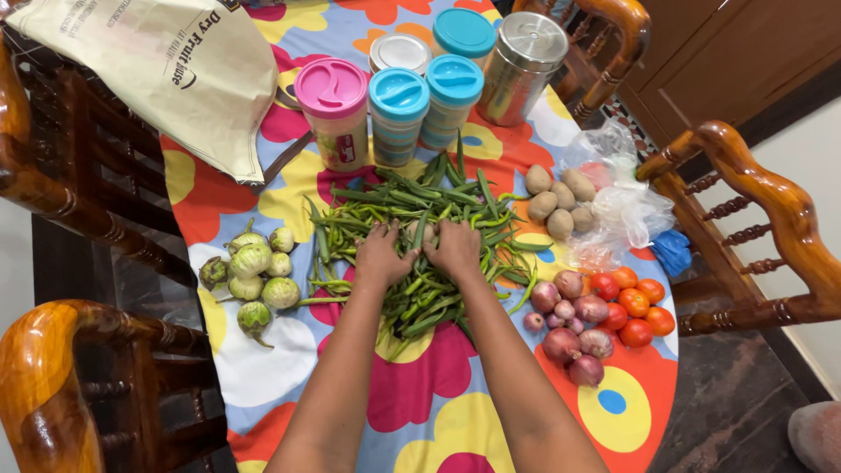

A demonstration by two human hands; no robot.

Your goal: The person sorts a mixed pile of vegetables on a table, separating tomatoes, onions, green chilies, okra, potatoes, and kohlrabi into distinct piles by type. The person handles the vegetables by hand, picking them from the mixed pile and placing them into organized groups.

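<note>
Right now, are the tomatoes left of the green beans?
No, the tomatoes lie right of the green beans, beside the onions.

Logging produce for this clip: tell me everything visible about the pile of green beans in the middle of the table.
The pile of green beans is a loose heap of long, slim pods, mostly bright green, a few darker or yellowish. They lie criss-crossed, many pointing toward the lidded containers, on the flowered tablecloth at the table's centre. The left hand and right hand rest side by side on top of the heap, fingers pressed among the pods. Whether they grip any cannot be told. The beans look raw and whole.
</note>
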